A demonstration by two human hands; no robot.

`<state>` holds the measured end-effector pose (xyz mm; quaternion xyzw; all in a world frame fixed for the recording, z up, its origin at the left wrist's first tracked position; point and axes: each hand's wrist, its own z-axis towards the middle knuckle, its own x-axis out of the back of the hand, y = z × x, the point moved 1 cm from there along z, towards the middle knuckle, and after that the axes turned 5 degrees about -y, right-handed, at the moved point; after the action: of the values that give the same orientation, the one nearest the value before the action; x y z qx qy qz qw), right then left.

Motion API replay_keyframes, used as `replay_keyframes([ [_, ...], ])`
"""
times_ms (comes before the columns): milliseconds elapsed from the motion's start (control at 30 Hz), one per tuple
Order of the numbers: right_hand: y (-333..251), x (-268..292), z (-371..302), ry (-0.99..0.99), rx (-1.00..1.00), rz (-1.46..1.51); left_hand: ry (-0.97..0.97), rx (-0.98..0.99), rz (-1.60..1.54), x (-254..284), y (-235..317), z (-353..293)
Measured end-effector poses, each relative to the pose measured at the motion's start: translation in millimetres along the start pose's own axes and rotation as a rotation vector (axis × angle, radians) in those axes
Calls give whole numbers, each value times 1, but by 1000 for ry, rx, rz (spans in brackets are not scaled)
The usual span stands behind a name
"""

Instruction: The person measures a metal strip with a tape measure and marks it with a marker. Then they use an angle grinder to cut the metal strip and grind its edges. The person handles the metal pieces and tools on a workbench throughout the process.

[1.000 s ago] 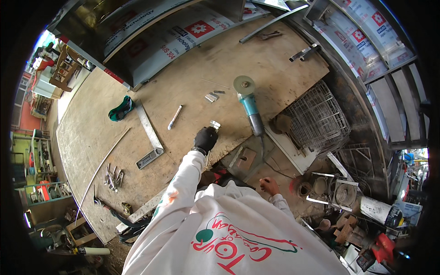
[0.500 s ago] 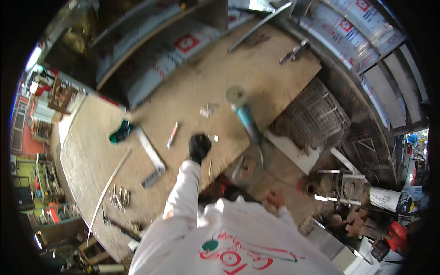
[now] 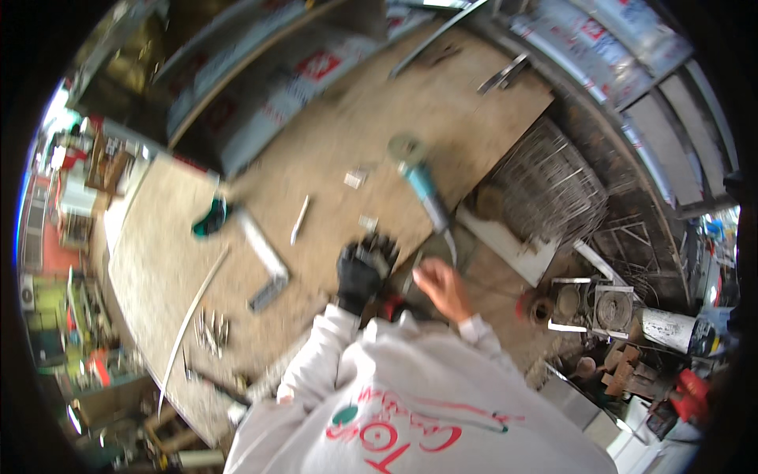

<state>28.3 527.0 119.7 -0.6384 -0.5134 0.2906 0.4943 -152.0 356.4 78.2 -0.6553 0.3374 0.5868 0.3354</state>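
My left hand point(image 3: 366, 267), in a black glove, is at the bench's near edge with its fingers curled. What lies in them, if anything, cannot be made out. To its right, my bare right hand point(image 3: 442, 288) has thumb and fingers drawn together; anything pinched there is too small to name. Just beyond the glove lies a small flat metal piece point(image 3: 368, 223), with another small metal piece point(image 3: 354, 179) farther off. A teal angle grinder point(image 3: 421, 188) with a round disc rests on the bench to the right. A slim white marker-like stick point(image 3: 300, 220) lies to the left.
On the wooden bench point(image 3: 308, 272) are an L-shaped metal square point(image 3: 264, 251), a dark green object point(image 3: 212, 217), a curved strip point(image 3: 189, 320) and several small metal rods point(image 3: 212, 332). A large shelved cabinet point(image 3: 260, 118) stands at the back left. Wire mesh point(image 3: 549, 182) lies right.
My gloved left hand has drawn back toward me, uncovering the nearer metal piece. My right hand has risen from low on the right to beside the glove.
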Motion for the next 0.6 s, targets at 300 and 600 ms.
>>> replay_keyframes([
  [300,-123,-74,29,-99,167,-287,78,-386,945,-72,0,-40],
  [600,-120,-107,59,-407,-15,-107,85,-386,785,-53,29,-80],
])
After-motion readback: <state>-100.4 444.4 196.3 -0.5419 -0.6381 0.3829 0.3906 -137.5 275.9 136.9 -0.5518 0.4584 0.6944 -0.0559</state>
